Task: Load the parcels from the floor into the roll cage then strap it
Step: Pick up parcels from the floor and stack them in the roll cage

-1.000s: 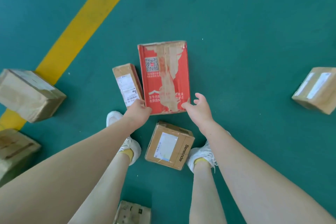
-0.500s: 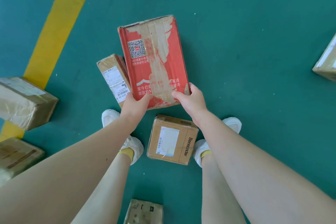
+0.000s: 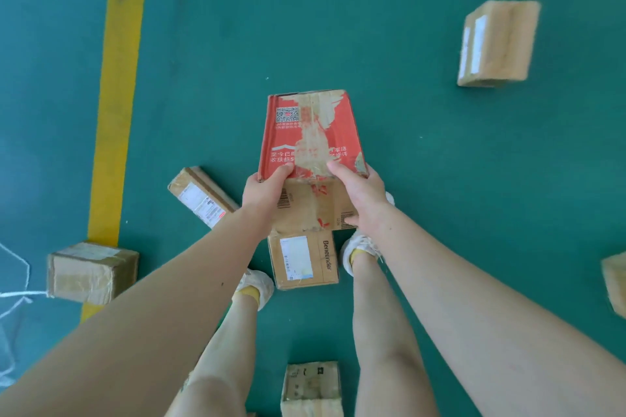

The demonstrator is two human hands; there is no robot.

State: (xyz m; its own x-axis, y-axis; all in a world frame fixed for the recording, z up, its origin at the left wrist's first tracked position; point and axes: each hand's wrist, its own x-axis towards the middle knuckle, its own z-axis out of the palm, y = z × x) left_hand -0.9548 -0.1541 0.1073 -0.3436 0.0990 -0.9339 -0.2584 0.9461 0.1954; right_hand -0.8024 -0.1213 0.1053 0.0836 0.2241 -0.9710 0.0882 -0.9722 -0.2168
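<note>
Left hand (image 3: 262, 193) and right hand (image 3: 360, 193) both grip the sealed red parcel (image 3: 311, 135) above the brown parcels (image 3: 303, 261) on the floor

- Brightly and evenly lit; diffuse, low in contrast.
- Shaded only softly and faintly on the green floor (image 3: 406, 179), close beside the parcels.
- Sharpest at centre: print and square code readable on the red parcel (image 3: 311, 135), slight sheen on its tape.
- Smeared by motion toward the right edge, worst on the brown parcel (image 3: 498, 44) at upper right.
- Bent by the wide lens: yellow line (image 3: 118, 95) bowed at left, forearms (image 3: 491, 298) stretched large along the bottom.
</note>
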